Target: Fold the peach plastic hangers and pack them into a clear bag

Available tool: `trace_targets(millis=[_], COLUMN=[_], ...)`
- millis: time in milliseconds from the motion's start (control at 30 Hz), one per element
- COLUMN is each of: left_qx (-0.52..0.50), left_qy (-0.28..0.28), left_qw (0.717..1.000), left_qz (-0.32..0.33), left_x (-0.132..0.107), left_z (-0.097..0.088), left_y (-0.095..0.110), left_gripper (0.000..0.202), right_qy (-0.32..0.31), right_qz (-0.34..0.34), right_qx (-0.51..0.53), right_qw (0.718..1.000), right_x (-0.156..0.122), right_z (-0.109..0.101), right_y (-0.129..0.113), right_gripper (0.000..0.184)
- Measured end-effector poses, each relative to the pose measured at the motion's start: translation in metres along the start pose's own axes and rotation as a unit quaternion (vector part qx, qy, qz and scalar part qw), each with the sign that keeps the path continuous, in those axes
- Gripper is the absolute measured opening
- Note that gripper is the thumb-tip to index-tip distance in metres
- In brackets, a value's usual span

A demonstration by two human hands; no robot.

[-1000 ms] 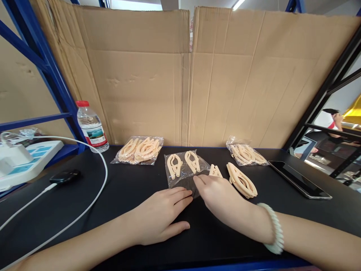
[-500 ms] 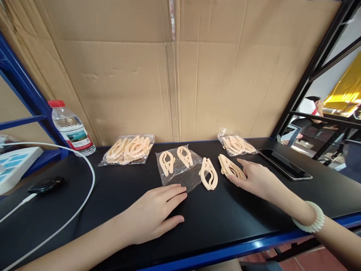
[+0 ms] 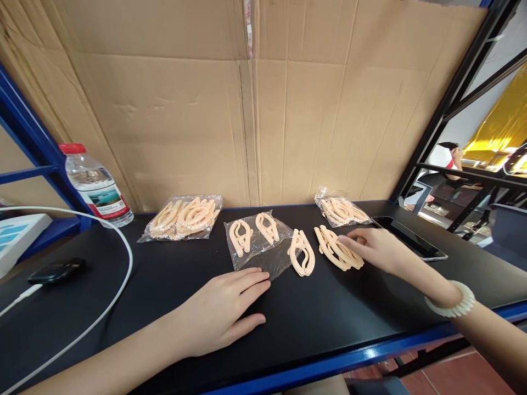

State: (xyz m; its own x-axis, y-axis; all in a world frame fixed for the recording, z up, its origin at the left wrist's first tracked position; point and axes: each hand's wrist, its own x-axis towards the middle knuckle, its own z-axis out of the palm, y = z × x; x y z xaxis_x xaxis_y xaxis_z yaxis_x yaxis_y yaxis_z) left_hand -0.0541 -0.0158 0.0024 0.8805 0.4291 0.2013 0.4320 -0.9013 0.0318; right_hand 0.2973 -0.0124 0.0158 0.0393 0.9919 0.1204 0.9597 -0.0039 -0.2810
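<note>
My left hand [image 3: 224, 310] lies flat and open on the black table [image 3: 321, 323], fingertips on the near edge of a clear plastic bag [image 3: 255, 241] that holds two peach plastic clips. A single loose peach clip [image 3: 302, 252] lies just right of that bag. My right hand [image 3: 376, 249], with a white bead bracelet at the wrist, reaches over a small stack of loose peach clips [image 3: 335, 248]; its fingers are apart and touch the stack's right side.
A filled bag of clips [image 3: 183, 216] lies at the back left and another [image 3: 340, 209] at the back right. A tablet [image 3: 411, 237] lies right of the hand. A water bottle [image 3: 95, 186], white cable [image 3: 119, 269], dark device [image 3: 55, 270] and cardboard wall [image 3: 247, 109] surround the table.
My right hand left the clear bag, moved right to the stack of loose clips and now rests on it. One loose clip lies exposed beside the bag. My left hand stayed put.
</note>
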Motion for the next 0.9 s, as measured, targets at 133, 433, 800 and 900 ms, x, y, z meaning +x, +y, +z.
trace_targets(millis=[133, 433, 800, 900], left_qx=[-0.005, 0.018, 0.004, -0.003], left_qy=[-0.006, -0.037, -0.026, -0.015], left_qw=[1.000, 0.999, 1.000, 1.000], left_qz=[0.000, -0.002, 0.000, 0.001], left_x=[0.001, 0.002, 0.001, 0.001], left_z=[-0.001, -0.004, -0.002, -0.002], left_y=[0.000, 0.002, 0.001, 0.002], left_gripper=[0.041, 0.043, 0.042, 0.041], right_qy=[-0.010, -0.164, -0.215, -0.211], right_qz=[0.002, 0.038, 0.077, 0.089], right_qx=[0.064, 0.168, 0.302, 0.331], right_qw=[0.998, 0.971, 0.926, 0.915], right_x=[0.038, 0.084, 0.081, 0.080], right_z=[-0.007, 0.006, 0.000, -0.003], right_y=[-0.008, 0.002, 0.028, 0.028], right_gripper=[0.046, 0.033, 0.031, 0.037])
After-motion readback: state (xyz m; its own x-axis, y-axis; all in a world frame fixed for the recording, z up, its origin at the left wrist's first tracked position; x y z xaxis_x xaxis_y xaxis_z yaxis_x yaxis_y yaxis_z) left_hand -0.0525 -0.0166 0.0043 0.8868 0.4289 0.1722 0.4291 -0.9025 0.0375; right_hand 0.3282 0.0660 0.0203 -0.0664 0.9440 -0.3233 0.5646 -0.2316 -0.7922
